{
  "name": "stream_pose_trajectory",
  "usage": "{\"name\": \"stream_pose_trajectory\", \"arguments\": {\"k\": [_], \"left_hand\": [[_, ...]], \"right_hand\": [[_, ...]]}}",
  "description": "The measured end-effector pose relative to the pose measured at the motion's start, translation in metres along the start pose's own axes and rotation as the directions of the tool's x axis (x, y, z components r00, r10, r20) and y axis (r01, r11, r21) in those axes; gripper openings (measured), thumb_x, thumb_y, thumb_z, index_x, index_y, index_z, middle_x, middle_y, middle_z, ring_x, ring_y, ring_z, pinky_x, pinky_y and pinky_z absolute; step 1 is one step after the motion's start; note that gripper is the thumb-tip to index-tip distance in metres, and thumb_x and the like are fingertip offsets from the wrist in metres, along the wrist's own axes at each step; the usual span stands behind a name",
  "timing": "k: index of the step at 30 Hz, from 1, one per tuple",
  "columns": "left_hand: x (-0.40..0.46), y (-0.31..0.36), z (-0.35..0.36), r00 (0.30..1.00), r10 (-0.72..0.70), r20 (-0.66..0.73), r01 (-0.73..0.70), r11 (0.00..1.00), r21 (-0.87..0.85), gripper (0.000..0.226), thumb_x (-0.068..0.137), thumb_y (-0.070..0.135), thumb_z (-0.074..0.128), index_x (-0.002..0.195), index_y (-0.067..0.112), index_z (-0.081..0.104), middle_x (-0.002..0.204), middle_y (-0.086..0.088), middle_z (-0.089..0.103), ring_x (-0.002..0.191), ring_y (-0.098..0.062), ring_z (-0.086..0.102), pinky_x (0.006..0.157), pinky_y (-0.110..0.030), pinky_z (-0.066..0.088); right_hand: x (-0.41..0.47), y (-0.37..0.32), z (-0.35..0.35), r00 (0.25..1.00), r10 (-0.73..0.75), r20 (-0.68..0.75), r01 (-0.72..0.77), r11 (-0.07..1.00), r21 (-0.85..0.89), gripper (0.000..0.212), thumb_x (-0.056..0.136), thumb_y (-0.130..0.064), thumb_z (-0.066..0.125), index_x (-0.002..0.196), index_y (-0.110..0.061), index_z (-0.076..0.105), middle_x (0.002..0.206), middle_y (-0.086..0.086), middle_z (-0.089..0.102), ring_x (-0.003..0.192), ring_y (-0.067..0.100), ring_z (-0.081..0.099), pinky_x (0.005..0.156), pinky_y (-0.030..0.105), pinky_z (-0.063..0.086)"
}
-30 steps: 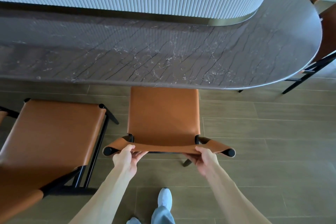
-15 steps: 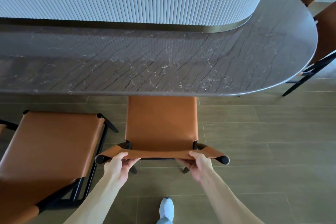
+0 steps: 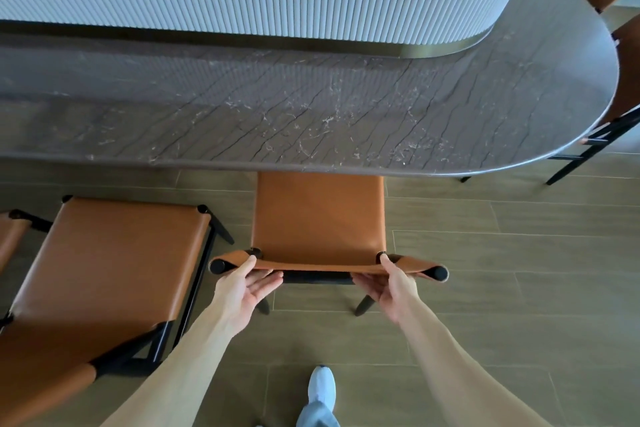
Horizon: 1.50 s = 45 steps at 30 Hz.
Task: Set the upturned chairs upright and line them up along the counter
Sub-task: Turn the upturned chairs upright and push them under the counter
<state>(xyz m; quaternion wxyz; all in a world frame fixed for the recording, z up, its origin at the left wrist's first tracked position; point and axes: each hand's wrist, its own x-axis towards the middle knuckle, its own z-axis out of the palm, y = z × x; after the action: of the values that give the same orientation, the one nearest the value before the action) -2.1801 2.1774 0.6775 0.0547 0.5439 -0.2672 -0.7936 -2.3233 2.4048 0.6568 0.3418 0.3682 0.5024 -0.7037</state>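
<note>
At mid-frame the chair (image 3: 317,218) stands upright, its seat front tucked under the counter (image 3: 311,114) edge. Both hands sit at the backrest's top edge: the left hand (image 3: 242,288) has its thumb on top and its fingers spread loosely beneath, palm up; the right hand (image 3: 391,288) likewise, thumb over the leather, fingers slack below. Neither looks clamped. To finish well, I judge it best to push evenly with both hands so the chair goes in square, then match its depth and spacing to the second chair (image 3: 114,260) at lower left, which sits further out and slightly askew.
</note>
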Motion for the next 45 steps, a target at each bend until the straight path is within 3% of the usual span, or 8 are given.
{"name": "stream_pose_trajectory", "arguments": {"k": [5, 11, 16, 20, 25, 32, 37, 45], "left_hand": [[-0.037, 0.026, -0.034, 0.998, 0.056, 0.037, -0.065, 0.953, 0.295, 0.029, 0.102, 0.016, 0.055, 0.118, -0.006, 0.064, 0.106, -0.025, 0.074, 0.099, -0.041, 0.073, 0.078, -0.049, 0.062], [-0.104, 0.089, -0.096, 0.906, 0.42, 0.058, -0.416, 0.856, 0.308, 0.025, 0.1, 0.019, 0.059, 0.116, 0.004, 0.069, 0.116, -0.015, 0.071, 0.114, -0.029, 0.066, 0.097, -0.048, 0.055], [-0.187, 0.129, -0.205, 0.755, 0.653, 0.063, -0.647, 0.727, 0.23, 0.021, 0.099, 0.024, 0.059, 0.108, 0.014, 0.074, 0.112, -0.01, 0.074, 0.109, -0.022, 0.068, 0.093, -0.042, 0.057], [-0.246, 0.131, -0.309, 0.699, 0.714, 0.033, -0.713, 0.692, 0.118, 0.021, 0.101, 0.024, 0.057, 0.107, 0.014, 0.075, 0.112, -0.011, 0.074, 0.107, -0.024, 0.07, 0.093, -0.043, 0.058], [-0.313, 0.135, -0.429, 0.659, 0.748, -0.085, -0.743, 0.664, 0.086, 0.026, 0.102, 0.025, 0.055, 0.12, 0.013, 0.068, 0.117, -0.009, 0.071, 0.108, -0.023, 0.068, 0.089, -0.037, 0.057], [-0.339, 0.169, -0.515, 0.569, 0.811, -0.138, -0.808, 0.582, 0.091, 0.027, 0.104, 0.026, 0.052, 0.125, 0.014, 0.062, 0.121, -0.005, 0.067, 0.111, -0.021, 0.065, 0.088, -0.033, 0.056], [-0.317, 0.184, -0.553, 0.538, 0.838, -0.093, -0.82, 0.546, 0.169, 0.022, 0.105, 0.029, 0.05, 0.119, 0.027, 0.066, 0.124, 0.002, 0.066, 0.114, -0.016, 0.064, 0.096, -0.036, 0.053], [-0.285, 0.259, -0.614, 0.543, 0.839, -0.042, -0.808, 0.535, 0.245, 0.019, 0.103, 0.033, 0.051, 0.117, 0.035, 0.064, 0.126, 0.004, 0.065, 0.112, -0.011, 0.065, 0.098, -0.035, 0.053]], "right_hand": [[-0.038, 0.031, 0.035, 0.989, 0.048, 0.139, -0.013, 0.971, -0.239, 0.04, 0.101, -0.027, 0.059, 0.113, 0.011, 0.053, 0.096, 0.035, 0.072, 0.085, 0.047, 0.074, 0.069, 0.048, 0.062], [-0.125, 0.084, 0.137, 0.93, -0.081, 0.358, 0.245, 0.864, -0.44, 0.032, 0.101, -0.026, 0.056, 0.11, 0.002, 0.067, 0.094, 0.018, 0.078, 0.084, 0.03, 0.077, 0.069, 0.035, 0.061], [-0.232, 0.163, 0.206, 0.759, -0.23, 0.609, 0.535, 0.754, -0.382, 0.028, 0.102, -0.029, 0.054, 0.102, -0.008, 0.072, 0.097, 0.01, 0.079, 0.099, 0.03, 0.074, 0.089, 0.039, 0.059], [-0.304, 0.262, 0.222, 0.611, -0.321, 0.724, 0.691, 0.662, -0.29, 0.024, 0.102, -0.029, 0.054, 0.101, -0.016, 0.074, 0.102, 0.005, 0.079, 0.103, 0.026, 0.073, 0.099, 0.044, 0.055], [-0.385, 0.374, 0.231, 0.497, -0.302, 0.813, 0.793, 0.54, -0.284, 0.027, 0.105, -0.034, 0.047, 0.111, -0.024, 0.071, 0.114, -0.002, 0.074, 0.109, 0.015, 0.069, 0.105, 0.043, 0.051], [-0.44, 0.436, 0.279, 0.384, -0.392, 0.836, 0.865, 0.47, -0.176, 0.033, 0.106, -0.037, 0.043, 0.112, -0.022, 0.072, 0.11, -0.005, 0.074, 0.109, 0.013, 0.068, 0.107, 0.042, 0.049], [-0.433, 0.463, 0.324, 0.395, -0.459, 0.796, 0.853, 0.506, -0.131, 0.029, 0.107, -0.031, 0.043, 0.11, -0.022, 0.071, 0.111, -0.002, 0.075, 0.107, 0.014, 0.069, 0.106, 0.044, 0.049], [-0.408, 0.538, 0.408, 0.543, -0.47, 0.696, 0.739, 0.661, -0.13, 0.034, 0.106, -0.026, 0.045, 0.122, -0.006, 0.068, 0.112, 0.006, 0.075, 0.105, 0.022, 0.071, 0.103, 0.044, 0.052]]}}
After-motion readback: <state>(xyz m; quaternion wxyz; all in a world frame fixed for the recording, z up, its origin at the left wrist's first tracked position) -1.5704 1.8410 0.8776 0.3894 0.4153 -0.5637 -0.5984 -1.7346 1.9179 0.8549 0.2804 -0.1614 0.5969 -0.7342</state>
